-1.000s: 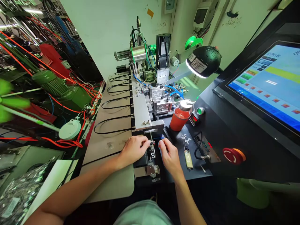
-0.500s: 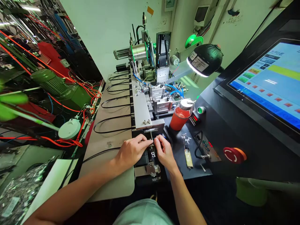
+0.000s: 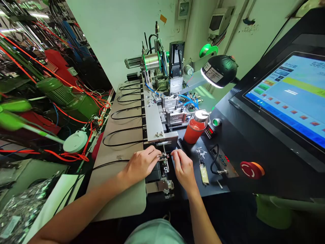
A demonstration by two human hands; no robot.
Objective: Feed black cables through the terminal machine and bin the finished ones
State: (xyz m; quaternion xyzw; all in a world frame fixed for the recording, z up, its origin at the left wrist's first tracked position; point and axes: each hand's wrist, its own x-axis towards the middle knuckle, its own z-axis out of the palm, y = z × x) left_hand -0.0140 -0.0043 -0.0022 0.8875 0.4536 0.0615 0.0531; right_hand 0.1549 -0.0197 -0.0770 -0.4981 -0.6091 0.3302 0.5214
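Observation:
My left hand [image 3: 142, 163] is closed in a pinch on the end of a black cable [image 3: 111, 164], which runs in from the left across the beige plate. Its fingertips are at a small metal clamp fixture [image 3: 165, 165] at the near end of the machine. Thin wire ends seem to stick out past the fingers, too small to make out well. Just right of the fixture is my right hand [image 3: 184, 167], its fingers curled together and apart from the cable. Whatever its fingertips hold, if anything, cannot be made out.
Several black cable loops [image 3: 124, 135] lie across the beige plate [image 3: 116, 193]. An orange-red jar [image 3: 195, 130] with a metal lid stands right of the rail. Beyond it are a lit lamp [image 3: 219, 71], a red stop button [image 3: 251, 169] and a touchscreen [image 3: 289, 91].
My right hand has moved off to the right, away from my left fingertips, which it was meeting at the fixture. My left hand stays at about the same spot.

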